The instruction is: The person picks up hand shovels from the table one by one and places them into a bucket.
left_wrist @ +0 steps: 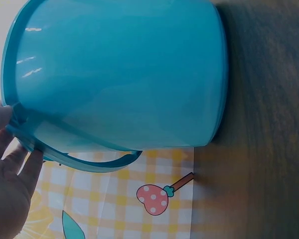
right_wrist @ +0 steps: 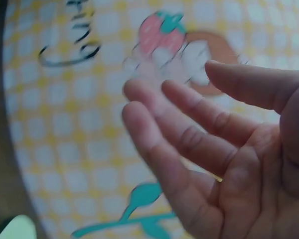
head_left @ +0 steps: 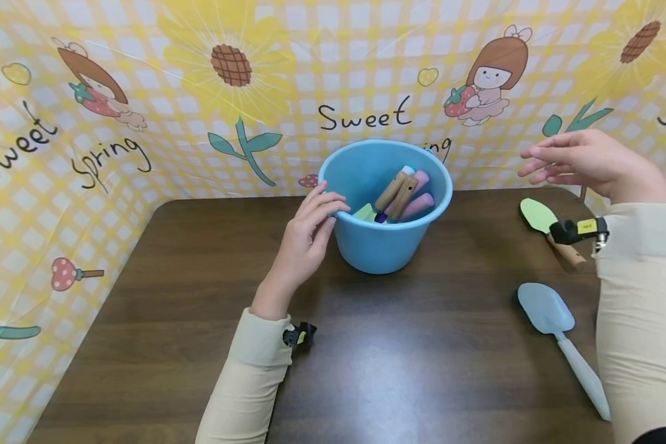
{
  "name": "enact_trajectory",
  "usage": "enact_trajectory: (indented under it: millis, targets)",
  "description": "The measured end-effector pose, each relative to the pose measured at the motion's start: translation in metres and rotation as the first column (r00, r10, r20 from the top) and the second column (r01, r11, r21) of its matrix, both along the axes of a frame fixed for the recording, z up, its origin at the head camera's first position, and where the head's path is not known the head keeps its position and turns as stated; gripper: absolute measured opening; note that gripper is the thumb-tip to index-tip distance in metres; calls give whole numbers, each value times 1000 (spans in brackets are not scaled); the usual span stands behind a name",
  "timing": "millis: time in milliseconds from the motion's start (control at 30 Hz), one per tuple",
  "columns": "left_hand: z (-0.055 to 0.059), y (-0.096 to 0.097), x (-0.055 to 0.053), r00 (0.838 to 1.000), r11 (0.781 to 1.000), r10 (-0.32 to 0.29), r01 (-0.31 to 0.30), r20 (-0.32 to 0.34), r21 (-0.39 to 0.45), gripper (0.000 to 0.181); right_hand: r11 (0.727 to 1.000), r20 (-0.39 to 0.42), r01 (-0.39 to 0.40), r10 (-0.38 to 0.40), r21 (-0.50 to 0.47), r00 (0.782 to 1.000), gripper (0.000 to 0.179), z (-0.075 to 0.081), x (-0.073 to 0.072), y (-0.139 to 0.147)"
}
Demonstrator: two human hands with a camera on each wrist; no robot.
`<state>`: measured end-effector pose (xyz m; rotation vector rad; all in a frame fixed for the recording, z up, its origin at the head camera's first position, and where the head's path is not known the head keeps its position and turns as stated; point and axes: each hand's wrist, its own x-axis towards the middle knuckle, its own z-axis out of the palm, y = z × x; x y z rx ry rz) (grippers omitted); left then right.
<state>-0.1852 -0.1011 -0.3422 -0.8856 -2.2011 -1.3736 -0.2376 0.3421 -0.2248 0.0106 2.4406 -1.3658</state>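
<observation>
A light blue bucket (head_left: 380, 246) stands upright on the table, with several wooden and pink-purple tool handles (head_left: 402, 196) and a pale green piece (head_left: 365, 213) inside. At its left rim, my left hand (head_left: 305, 240) holds the edge with thumb and fingers. The left wrist view shows that hand (left_wrist: 12, 184) beside the hanging bucket handle (left_wrist: 97, 163). My right hand (head_left: 594, 160) is raised in the air at the right, fingers relaxed and holding nothing. Near it on the table lie a green trowel (head_left: 538, 214) with a wooden handle and a blue trowel (head_left: 546, 308).
The brown wooden table (head_left: 200, 308) ends at the back against a yellow checked cloth (head_left: 333, 55) with printed flowers, figures and words. My right forearm (head_left: 638, 296) passes close to both trowels.
</observation>
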Motion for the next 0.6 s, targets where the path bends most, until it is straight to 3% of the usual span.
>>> enact_trajectory:
  millis: [233, 600]
  targets:
    - [0, 3, 0, 1000, 1000, -9, 9, 5, -4, 23, 997, 39, 45, -43, -57, 998, 27, -32, 3, 35]
    - [5, 5, -2, 1000, 1000, -19, 19, -9, -1, 23, 991, 95, 119, -113, -64, 989, 40, -70, 10, 74]
